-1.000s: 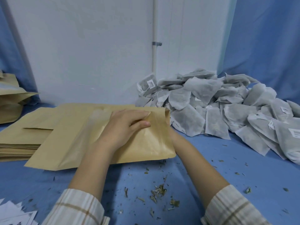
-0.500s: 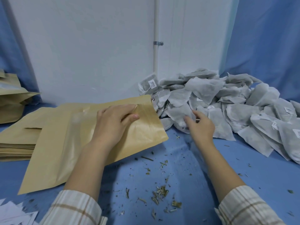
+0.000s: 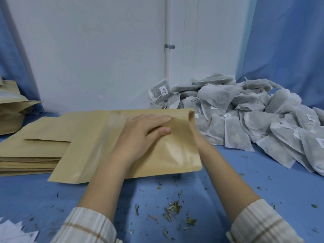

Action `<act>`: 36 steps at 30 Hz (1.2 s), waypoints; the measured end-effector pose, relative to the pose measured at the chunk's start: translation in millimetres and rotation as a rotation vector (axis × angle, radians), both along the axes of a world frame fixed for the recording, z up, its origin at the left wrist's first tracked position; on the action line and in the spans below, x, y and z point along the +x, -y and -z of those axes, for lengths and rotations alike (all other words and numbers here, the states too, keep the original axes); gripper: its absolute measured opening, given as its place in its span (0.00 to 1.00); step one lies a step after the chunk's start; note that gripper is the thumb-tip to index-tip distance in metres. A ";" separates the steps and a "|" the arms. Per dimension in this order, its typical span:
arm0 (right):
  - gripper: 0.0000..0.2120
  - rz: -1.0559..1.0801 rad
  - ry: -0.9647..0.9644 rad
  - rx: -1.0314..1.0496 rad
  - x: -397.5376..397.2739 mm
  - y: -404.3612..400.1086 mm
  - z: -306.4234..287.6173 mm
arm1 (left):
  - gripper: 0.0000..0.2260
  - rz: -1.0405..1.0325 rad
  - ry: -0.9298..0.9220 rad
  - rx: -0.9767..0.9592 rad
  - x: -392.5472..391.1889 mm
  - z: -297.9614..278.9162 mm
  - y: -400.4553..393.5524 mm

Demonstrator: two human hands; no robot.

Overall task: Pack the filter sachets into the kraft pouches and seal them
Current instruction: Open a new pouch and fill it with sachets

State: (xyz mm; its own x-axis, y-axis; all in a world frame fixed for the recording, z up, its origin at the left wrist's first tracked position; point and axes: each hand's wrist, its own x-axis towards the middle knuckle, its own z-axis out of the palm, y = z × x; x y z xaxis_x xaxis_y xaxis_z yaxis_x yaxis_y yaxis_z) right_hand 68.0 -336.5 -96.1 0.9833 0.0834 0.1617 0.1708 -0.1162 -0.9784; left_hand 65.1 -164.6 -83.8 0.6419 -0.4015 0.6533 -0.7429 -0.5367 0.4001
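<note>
A flat kraft pouch (image 3: 177,155) lies tilted on the blue table, its open mouth (image 3: 191,114) facing right. My left hand (image 3: 140,134) lies on top of it, with fingers and thumb pinching the paper just short of the mouth. My right forearm (image 3: 215,160) runs in behind the pouch's right edge. The right hand itself is hidden by the pouch, so I cannot see what it holds. A big heap of grey-white filter sachets (image 3: 249,120) with small paper tags lies just right of the pouch.
A stack of flat empty kraft pouches (image 3: 31,149) sits under and left of the held one. More kraft pouches (image 3: 10,113) stand at the far left edge. White paper slips (image 3: 14,232) lie at the bottom left. Dried herb crumbs (image 3: 171,209) are scattered between my arms.
Half a second ago my right hand was out at the sachet heap; now it has come back and slipped behind the pouch mouth. The pouch has swung back to level under my left hand.
</note>
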 end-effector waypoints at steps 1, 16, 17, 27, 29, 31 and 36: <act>0.34 -0.012 -0.022 0.033 2.6 -4.9 1.5 | 0.10 0.030 0.023 0.024 -1.2 -0.5 3.7; 0.39 0.490 -0.048 -0.898 28.6 29.7 56.3 | 0.12 -0.299 0.046 -0.018 2.5 -2.2 -27.3; 0.36 0.548 0.005 -0.751 28.6 32.4 50.7 | 0.15 -0.296 0.047 -0.011 2.3 -2.8 -26.9; 0.13 0.029 0.210 -0.217 -7.5 32.1 -2.2 | 0.07 -0.169 0.036 -0.054 0.3 -7.6 -22.5; 0.09 0.010 0.215 -0.251 -0.4 10.4 -4.9 | 0.05 -0.068 0.027 -0.048 -1.5 -9.2 -12.4; 0.09 0.057 0.137 -0.123 3.1 -2.2 -4.7 | 0.09 0.006 0.011 -0.012 -3.5 -8.0 -1.7; 0.14 -0.054 -0.134 -0.032 5.1 -15.4 -6.8 | 0.08 -0.005 -0.049 -0.071 -0.3 -7.0 -6.7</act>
State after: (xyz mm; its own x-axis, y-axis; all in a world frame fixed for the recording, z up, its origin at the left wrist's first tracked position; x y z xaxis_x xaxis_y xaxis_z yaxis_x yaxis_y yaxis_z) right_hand 73.1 -321.1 -89.2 0.9898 0.1399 0.0252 0.0453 -0.1424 -0.9888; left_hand 64.8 -157.9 -76.8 0.6757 -0.3524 0.6474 -0.7189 -0.5091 0.4733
